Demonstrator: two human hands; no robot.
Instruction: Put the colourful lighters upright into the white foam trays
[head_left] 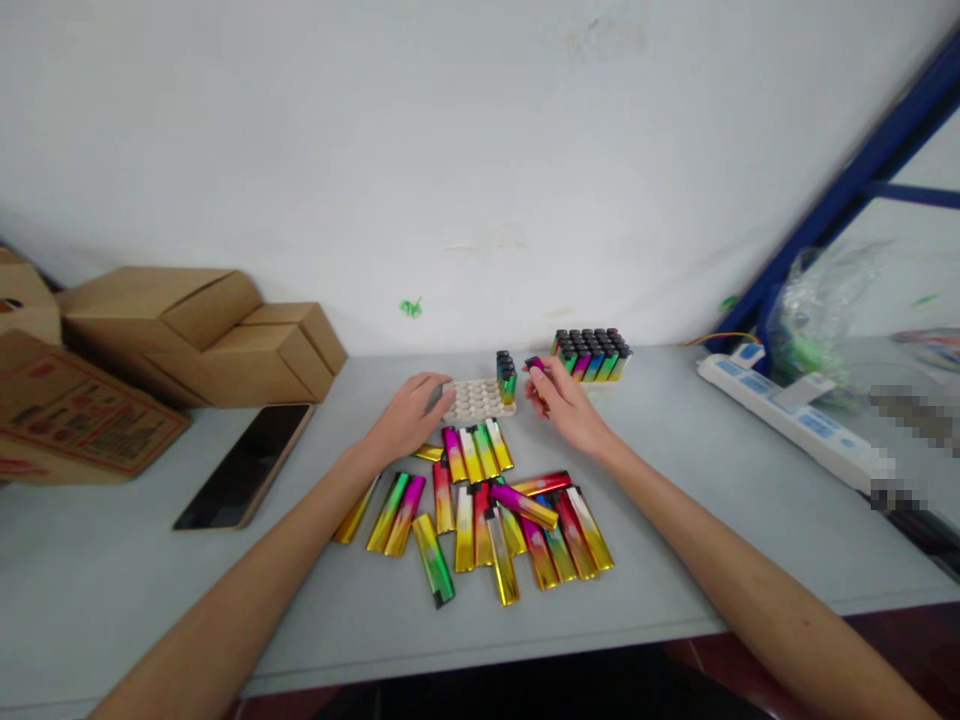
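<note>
A white tray (474, 402) with rows of round holes sits on the table before me. My left hand (409, 415) grips its left end, thumb and fingers around the edge. Several shiny lighters (508, 386) with black tops stand upright at the tray's right end. Just right of them, my right hand (564, 402) pinches a purple lighter (535, 365) by its upper part; its lower part is hidden by the fingers. Nearer me, several loose red, green, purple and white-to-gold lighters (465, 528) lie flat, some overlapping.
Behind my right hand stands a block of upright lighters (592, 356) in rows. A phone (244, 467) and cardboard boxes (202, 345) are on the left. At right lie a white power strip (795, 415) and a clear plastic bag (821, 310), beside a blue metal frame (847, 190).
</note>
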